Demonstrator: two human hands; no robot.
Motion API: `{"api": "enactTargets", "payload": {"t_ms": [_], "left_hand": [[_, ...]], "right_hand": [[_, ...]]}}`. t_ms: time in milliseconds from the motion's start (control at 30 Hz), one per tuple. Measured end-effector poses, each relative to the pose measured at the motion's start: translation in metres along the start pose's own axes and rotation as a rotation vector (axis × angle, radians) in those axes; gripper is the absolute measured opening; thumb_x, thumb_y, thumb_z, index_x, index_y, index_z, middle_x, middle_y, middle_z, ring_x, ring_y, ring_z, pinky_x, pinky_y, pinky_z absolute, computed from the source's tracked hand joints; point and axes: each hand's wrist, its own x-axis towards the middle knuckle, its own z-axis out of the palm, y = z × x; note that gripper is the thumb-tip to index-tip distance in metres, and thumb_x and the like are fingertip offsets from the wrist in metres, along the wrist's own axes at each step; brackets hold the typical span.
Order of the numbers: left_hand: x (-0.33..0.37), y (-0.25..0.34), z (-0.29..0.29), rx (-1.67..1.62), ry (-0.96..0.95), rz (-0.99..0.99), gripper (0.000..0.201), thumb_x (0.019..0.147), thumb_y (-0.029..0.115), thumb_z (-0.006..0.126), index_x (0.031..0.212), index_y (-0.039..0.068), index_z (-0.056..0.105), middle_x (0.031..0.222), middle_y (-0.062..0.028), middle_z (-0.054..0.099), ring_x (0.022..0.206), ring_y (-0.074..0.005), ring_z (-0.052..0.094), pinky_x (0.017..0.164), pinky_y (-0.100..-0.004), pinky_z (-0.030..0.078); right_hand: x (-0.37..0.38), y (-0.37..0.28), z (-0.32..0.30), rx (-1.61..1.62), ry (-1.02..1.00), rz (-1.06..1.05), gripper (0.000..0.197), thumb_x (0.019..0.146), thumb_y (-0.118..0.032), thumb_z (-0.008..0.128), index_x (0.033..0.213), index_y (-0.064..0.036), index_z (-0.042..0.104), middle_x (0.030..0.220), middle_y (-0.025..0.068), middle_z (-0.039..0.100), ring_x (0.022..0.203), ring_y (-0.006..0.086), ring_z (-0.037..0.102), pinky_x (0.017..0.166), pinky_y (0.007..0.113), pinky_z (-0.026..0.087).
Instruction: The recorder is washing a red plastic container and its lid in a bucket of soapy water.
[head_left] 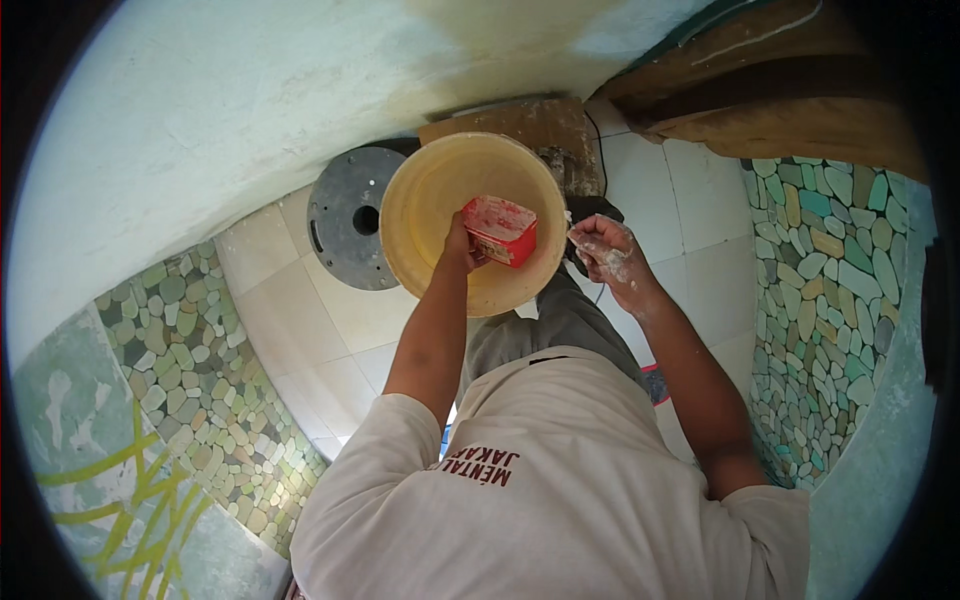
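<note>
A red box-shaped container (512, 247), its top smeared with whitish residue, is gripped at its left side by my left hand (459, 243). It is over or inside the mouth of a large yellowish bucket (420, 225); how deep it sits I cannot tell. Just past the bucket's right rim is my right hand (612, 262), coated with white paste. Its fingers are curled and pinched together, with a small whitish bit at their tips that I cannot make out.
Left of the bucket lies a round grey disc (345, 225) with a central hole. A brown board (550, 125) lies behind it, by the pale wall (250, 90). Brown cloth (790, 85) hangs at the upper right. Pebble strips (825, 280) flank the tiled floor (300, 310).
</note>
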Motion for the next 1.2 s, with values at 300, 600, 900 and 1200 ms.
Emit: {"api": "enactTargets", "payload": {"t_ms": [300,600,900,1200], "left_hand": [[-0.01,0.009,-0.002,-0.007,-0.01,-0.036,0.063,0.085,0.064,0.033,0.123,0.019,0.056,0.118,-0.0077,0.057,0.104,-0.0247,0.053,0.086,-0.0418,0.045],[0.004,0.001,-0.021,-0.13,-0.045,0.091,0.063,0.08,0.071,0.04,0.11,0.019,0.06,0.101,-0.0059,0.054,0.093,-0.0245,0.051,0.079,-0.0414,0.044],[-0.031,0.005,-0.021,-0.106,0.073,0.296,0.056,0.081,0.067,0.047,0.107,0.018,0.058,0.094,-0.0028,0.053,0.083,-0.0202,0.049,0.072,-0.0399,0.044],[-0.049,-0.003,-0.015,-0.097,0.122,0.259,0.047,0.085,0.058,0.046,0.105,0.017,0.059,0.087,-0.0031,0.056,0.073,-0.0198,0.051,0.068,-0.0393,0.045]], "right_hand": [[-0.01,-0.012,0.001,-0.001,0.04,-0.04,0.011,0.091,-0.02,0.063,0.091,-0.0106,0.057,0.065,-0.0069,0.047,0.051,0.0007,0.037,0.044,0.018,0.026],[-0.02,-0.015,0.009,0.021,-0.021,-0.038,0.011,0.091,-0.02,0.063,0.09,-0.011,0.056,0.065,-0.0069,0.047,0.05,0.0009,0.036,0.043,0.018,0.026],[-0.023,-0.029,0.016,-0.012,-0.026,-0.046,0.011,0.091,-0.019,0.063,0.09,-0.0107,0.057,0.065,-0.0072,0.048,0.05,0.0009,0.037,0.043,0.018,0.026],[-0.028,-0.024,0.017,-0.022,-0.058,-0.052,0.01,0.092,-0.018,0.061,0.091,-0.0101,0.056,0.066,-0.0064,0.047,0.049,0.0014,0.036,0.043,0.018,0.026]]}}
